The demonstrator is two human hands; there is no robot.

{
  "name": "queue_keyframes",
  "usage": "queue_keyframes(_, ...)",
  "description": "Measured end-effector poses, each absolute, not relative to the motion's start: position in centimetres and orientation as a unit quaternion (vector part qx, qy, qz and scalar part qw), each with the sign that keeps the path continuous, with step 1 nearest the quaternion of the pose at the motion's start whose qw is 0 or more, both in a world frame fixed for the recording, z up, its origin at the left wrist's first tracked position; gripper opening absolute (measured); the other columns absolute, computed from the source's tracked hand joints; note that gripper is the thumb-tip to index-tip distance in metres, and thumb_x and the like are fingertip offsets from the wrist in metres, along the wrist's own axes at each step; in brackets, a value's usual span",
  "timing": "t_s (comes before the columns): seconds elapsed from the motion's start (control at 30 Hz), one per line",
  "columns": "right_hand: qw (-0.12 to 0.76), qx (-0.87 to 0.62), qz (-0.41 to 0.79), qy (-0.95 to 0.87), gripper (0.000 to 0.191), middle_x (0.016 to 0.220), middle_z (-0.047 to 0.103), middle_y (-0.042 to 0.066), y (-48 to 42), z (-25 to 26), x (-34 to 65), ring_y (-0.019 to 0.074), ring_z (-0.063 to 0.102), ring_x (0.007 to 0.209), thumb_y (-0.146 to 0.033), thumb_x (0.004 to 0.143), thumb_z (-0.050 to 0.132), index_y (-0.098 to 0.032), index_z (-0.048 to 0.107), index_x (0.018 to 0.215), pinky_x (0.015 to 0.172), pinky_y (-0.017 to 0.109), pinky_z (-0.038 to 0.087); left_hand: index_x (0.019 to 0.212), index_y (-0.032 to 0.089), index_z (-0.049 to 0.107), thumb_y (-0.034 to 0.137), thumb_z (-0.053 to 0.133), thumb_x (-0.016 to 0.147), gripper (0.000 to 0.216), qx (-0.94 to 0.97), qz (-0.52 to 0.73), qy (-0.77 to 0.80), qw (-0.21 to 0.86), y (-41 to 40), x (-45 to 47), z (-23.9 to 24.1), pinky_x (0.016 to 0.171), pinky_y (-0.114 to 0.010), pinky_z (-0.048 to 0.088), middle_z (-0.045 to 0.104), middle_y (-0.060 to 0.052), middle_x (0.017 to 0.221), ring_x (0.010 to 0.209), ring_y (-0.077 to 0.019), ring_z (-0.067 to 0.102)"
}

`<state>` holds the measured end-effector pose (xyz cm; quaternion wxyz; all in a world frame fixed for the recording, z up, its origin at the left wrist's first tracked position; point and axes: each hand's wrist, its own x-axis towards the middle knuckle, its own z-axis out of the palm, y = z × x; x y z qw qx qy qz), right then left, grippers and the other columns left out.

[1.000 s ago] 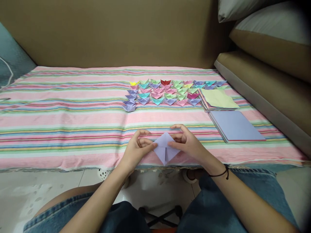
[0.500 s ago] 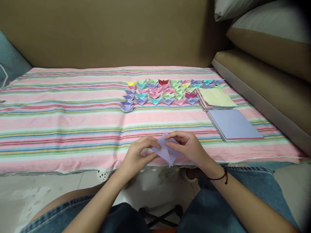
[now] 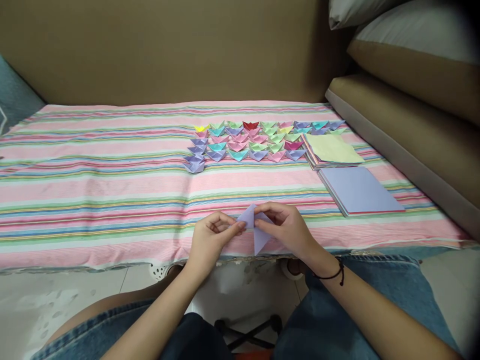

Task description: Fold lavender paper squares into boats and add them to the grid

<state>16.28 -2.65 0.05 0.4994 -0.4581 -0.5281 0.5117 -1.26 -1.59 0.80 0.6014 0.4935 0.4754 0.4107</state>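
Observation:
A small piece of folded lilac paper (image 3: 261,239) is held up over the front edge of the striped cloth. My left hand (image 3: 214,235) pinches its left corner between thumb and fingers. On the other side, my right hand (image 3: 287,225) grips the paper with thumb and forefinger; a dark cord circles that wrist. One pointed flap hangs down between the hands. Beyond them, several folded paper boats (image 3: 238,145) in many colours stand in rows, with a few lilac boats (image 3: 194,164) at the near left end.
Right of the boats lie a stack of paper topped with pale yellow (image 3: 333,149) and a stack topped with lilac (image 3: 360,190). Pink striped cloth (image 3: 93,200) covers the surface. Brown cushions (image 3: 405,115) are piled at the right, before a brown backrest (image 3: 168,50).
My left thumb has moved up onto the paper's left corner, and the left part is now folded over, leaving a narrower flap pointing down. My right hand keeps its grip.

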Motion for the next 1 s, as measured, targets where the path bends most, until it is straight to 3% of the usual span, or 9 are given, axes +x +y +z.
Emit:
queue_keyframes(0.37,0.489,-0.429,0.536,-0.539,0.023,0.095,0.069,0.004,-2.6,-0.3,16.2,0.0218,0.063,0.096,-0.019,0.069,0.069,-0.023,0.067,0.092,0.077,0.031,0.051,0.062,0.013,0.06,0.028,0.076,0.065,0.022,0.479,0.405,0.499,0.598,-1.5,-1.5,0.7,0.057,-0.02,0.048,0.07,-0.003,0.062,0.058,-0.0113,0.063)
queue_keyframes(0.7,0.543,-0.47,0.498,-0.486,0.018,0.076,0.066,0.002,-2.6,-0.6,15.2,0.0153,0.063,0.071,-0.028,0.066,0.075,-0.018,0.062,0.073,0.064,0.027,0.049,0.058,0.013,0.059,0.028,0.076,0.064,0.023,0.483,0.397,0.505,0.595,-1.7,-1.1,0.5,0.053,-0.018,0.047,0.07,-0.003,0.059,0.056,-0.0113,0.064)
queue_keyframes(1.0,0.535,-0.482,0.533,-0.443,0.032,0.066,0.068,-0.002,-2.8,-0.6,15.2,0.0124,0.058,0.054,-0.028,0.067,0.075,-0.023,0.046,0.08,0.047,0.021,0.04,0.065,0.015,0.057,0.024,0.076,0.064,0.02,0.478,0.426,0.472,0.606,-1.7,-1.1,0.0,0.052,-0.018,0.048,0.065,0.002,0.054,0.053,-0.01,0.062)
